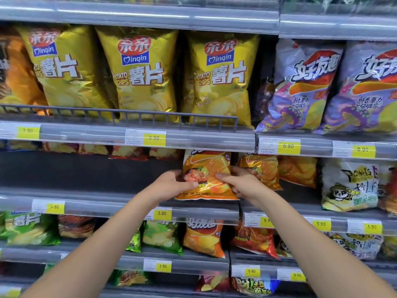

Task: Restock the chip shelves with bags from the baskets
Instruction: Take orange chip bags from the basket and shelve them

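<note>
An orange chip bag (pixel 206 168) stands upright at the front of the middle shelf (pixel 107 203). My left hand (pixel 171 184) grips its left edge, thumb across the front. My right hand (pixel 240 182) grips its right edge, thumb on the front as well. The bag's top tucks under the price rail above. A matching orange bag (pixel 262 171) leans just to its right. No basket is in view.
Left of the held bag the middle shelf is a dark gap with bags far at the back (pixel 129 152). Yellow bags (pixel 141 74) and purple bags (pixel 305 87) fill the shelf above. White bags (pixel 350 186) stand right. Green bags (pixel 161 237) and orange bags sit below.
</note>
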